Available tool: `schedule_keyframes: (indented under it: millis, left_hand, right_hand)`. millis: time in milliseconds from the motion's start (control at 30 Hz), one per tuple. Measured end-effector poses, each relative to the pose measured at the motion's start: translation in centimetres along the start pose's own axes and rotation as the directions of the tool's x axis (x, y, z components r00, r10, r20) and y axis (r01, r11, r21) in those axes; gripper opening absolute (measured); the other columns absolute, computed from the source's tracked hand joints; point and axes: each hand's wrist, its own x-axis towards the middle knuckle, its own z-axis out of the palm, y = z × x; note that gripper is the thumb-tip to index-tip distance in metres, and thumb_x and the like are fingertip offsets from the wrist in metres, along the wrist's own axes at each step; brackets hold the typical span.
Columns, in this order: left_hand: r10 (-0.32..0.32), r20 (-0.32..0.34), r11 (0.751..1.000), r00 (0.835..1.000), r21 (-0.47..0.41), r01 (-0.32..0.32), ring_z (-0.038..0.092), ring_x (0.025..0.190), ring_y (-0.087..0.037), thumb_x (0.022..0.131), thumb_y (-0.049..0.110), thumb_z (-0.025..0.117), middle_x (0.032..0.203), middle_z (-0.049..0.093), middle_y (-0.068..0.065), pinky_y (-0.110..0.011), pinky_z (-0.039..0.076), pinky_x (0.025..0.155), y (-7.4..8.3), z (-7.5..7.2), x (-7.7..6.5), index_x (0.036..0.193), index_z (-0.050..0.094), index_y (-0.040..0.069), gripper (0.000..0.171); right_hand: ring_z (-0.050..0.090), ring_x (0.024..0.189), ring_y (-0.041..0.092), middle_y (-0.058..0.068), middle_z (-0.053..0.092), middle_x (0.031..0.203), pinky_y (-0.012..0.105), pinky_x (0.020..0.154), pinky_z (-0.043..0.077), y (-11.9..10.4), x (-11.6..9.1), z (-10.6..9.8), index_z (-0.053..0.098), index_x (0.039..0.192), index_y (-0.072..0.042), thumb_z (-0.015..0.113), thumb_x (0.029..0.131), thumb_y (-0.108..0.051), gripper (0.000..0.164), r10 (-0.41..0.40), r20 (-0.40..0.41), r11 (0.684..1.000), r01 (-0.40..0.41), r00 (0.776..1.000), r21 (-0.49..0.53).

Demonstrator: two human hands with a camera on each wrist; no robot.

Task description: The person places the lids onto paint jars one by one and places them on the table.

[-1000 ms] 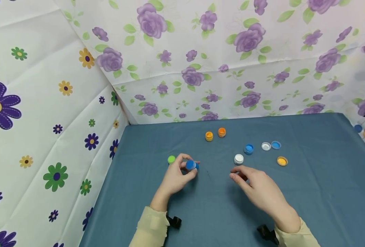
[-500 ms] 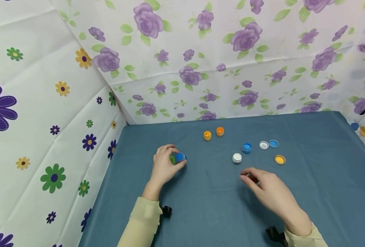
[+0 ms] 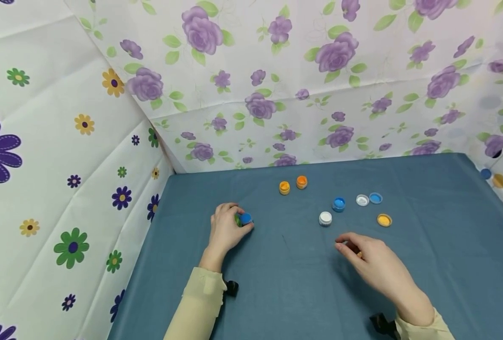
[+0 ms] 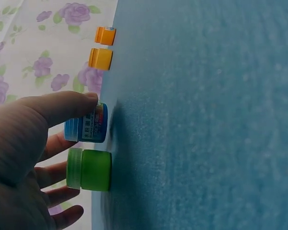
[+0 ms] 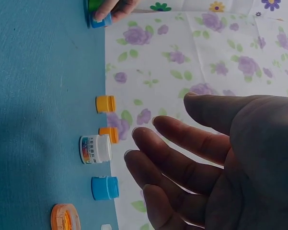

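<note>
My left hand [image 3: 225, 230] pinches a small blue paint jar [image 4: 88, 123] between thumb and fingers. The jar is upright with its lid on, at or just above the cloth; I cannot tell whether it touches. Close beside it is a lidded green paint jar [image 4: 96, 170], partly hidden by the hand in the head view. My right hand [image 3: 374, 264] hovers over the cloth with fingers loosely bent, and its wrist view shows nothing held. Nearest to it are a white paint jar [image 3: 325, 218] and a yellow lid [image 3: 384, 220] lying on the cloth.
An open blue jar [image 3: 338, 204] stands behind the white one. A white lid [image 3: 362, 200] and a blue lid [image 3: 375, 198] lie to its right. Farther back are a yellow jar [image 3: 284, 188] and an orange jar [image 3: 302, 182]. Flowered sheets [image 3: 234, 85] bound the blue cloth [image 3: 285, 283].
My left hand has carried the blue jar leftward to beside the green jar and lowered it. My right hand has drawn a little to the right.
</note>
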Motion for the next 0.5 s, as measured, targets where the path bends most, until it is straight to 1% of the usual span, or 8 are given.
schedule_keyframes:
  millis: [200, 367, 500]
  left_hand:
    - [-0.014, 0.013, 0.999, 1.0, 0.036, 0.013, 0.044, 0.144, -0.039, 0.09, 0.035, 0.091, 0.144, 0.062, -0.014, -0.061, 0.036, 0.116, -0.06, 0.21, 0.01, 0.116, 0.076, 0.012, 0.038]
    - [-0.018, 0.005, 0.998, 1.0, 0.057, 0.018, 0.045, 0.143, -0.039, 0.09, 0.035, 0.091, 0.142, 0.063, -0.014, -0.061, 0.038, 0.115, 0.12, 0.16, -0.12, 0.115, 0.077, 0.012, 0.037]
    - [-0.022, -0.002, 0.998, 1.0, 0.06, 0.022, 0.047, 0.141, -0.039, 0.09, 0.035, 0.09, 0.141, 0.063, -0.014, -0.06, 0.039, 0.114, 0.23, 0.18, -0.17, 0.114, 0.077, 0.012, 0.036]
  right_hand:
    - [0.06, 0.074, 0.009, -0.006, 0.073, 0.095, 0.033, 0.062, 0.049, -0.13, 0.13, 0.06, 0.077, 0.124, -0.02, 0.064, 0.11, -0.035, 0.024, -0.008, 0.0, 1.0, 0.008, 1.0, -0.005]
    - [0.06, 0.074, 0.008, -0.006, 0.074, 0.097, 0.033, 0.063, 0.05, -0.15, 0.14, 0.12, 0.077, 0.123, -0.021, 0.064, 0.11, -0.037, 0.024, -0.014, 0.004, 1.0, 0.014, 1.0, -0.005]
    - [0.061, 0.076, 0.008, -0.005, 0.074, 0.099, 0.034, 0.064, 0.051, -0.12, 0.1, 0.13, 0.077, 0.123, -0.02, 0.064, 0.11, -0.035, 0.023, -0.011, 0.011, 1.0, 0.011, 1.0, -0.001]
